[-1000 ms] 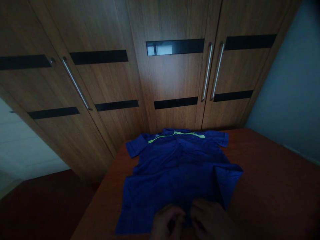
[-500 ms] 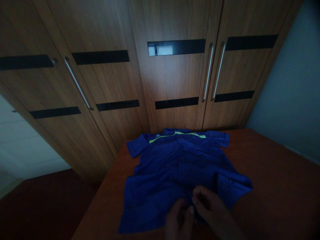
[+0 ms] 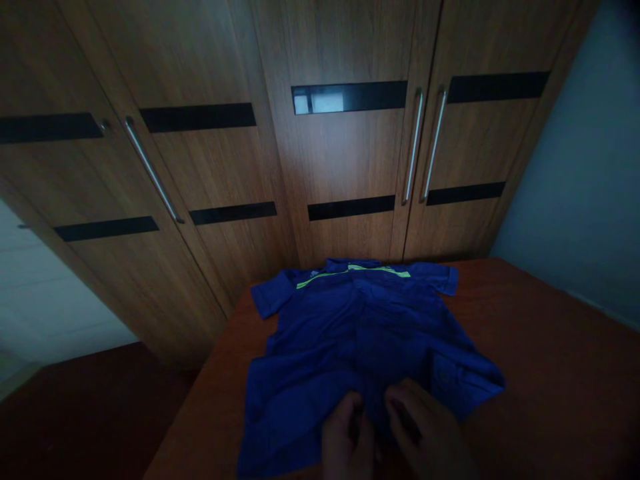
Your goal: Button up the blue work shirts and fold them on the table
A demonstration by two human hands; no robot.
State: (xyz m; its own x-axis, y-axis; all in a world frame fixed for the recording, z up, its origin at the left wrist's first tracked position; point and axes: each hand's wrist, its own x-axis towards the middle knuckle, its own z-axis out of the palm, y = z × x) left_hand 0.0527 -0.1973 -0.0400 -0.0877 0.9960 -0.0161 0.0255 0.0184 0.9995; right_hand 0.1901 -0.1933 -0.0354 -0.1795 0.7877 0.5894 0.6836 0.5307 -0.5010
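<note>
A dark blue short-sleeved shirt (image 3: 320, 333) is spread on a reddish-brown wooden table (image 3: 530, 333), its collar toward the back and bright yellow-green strips across the upper chest. At its lower front edge, my left hand (image 3: 347, 437) has thumb and fingers closed on the fabric just left of the middle. My right hand (image 3: 425, 427) is also closed, pinching the cloth a little to the right. Dim light hides the exact bit of fabric in each pinch. The shirt's lower right corner looks raised and creased.
Behind the table stands a wooden wardrobe (image 3: 345, 153) with dark horizontal strips and long metal handles. A pale wall (image 3: 575, 200) borders the right side. Dark red floor (image 3: 100, 407) shows at the lower left, below a white surface (image 3: 50, 300).
My hands have drawn slightly apart at the shirt's lower edge, the left one shifting a little leftward. The shirt stays spread in the same place.
</note>
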